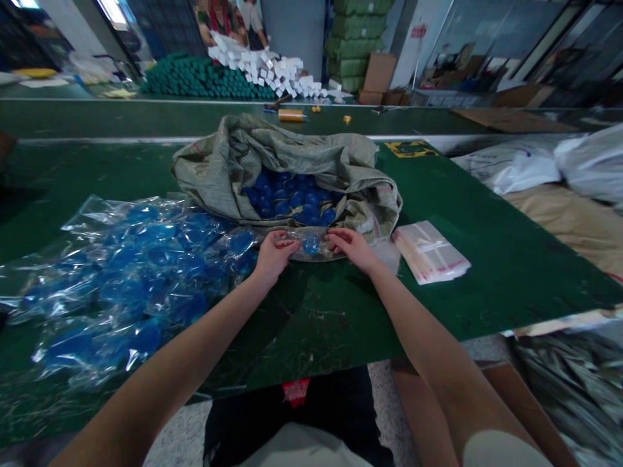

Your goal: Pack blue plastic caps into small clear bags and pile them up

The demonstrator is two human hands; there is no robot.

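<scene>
Between my hands is a clear plastic bag (318, 251) with one round blue piece (310, 244) in it. My left hand (275, 256) pinches the bag's left side, and my right hand (351, 248) pinches its right side. Just beyond them lies a grey-green woven sack (209, 172), its mouth turned back around many loose blue pieces (292, 194). To the left of my left hand spreads a heap of clear bags (146, 259) with blue pieces inside. A stack of flat clear bags (431, 253) rests to the right of my right hand.
The green table (487, 259) ends close to my body. Behind it runs another green surface with a yellow tape roll (291, 115), green rolls (199, 76) and white boxes (272, 68). White sacks (516, 165) lie at the right. People stand at the back.
</scene>
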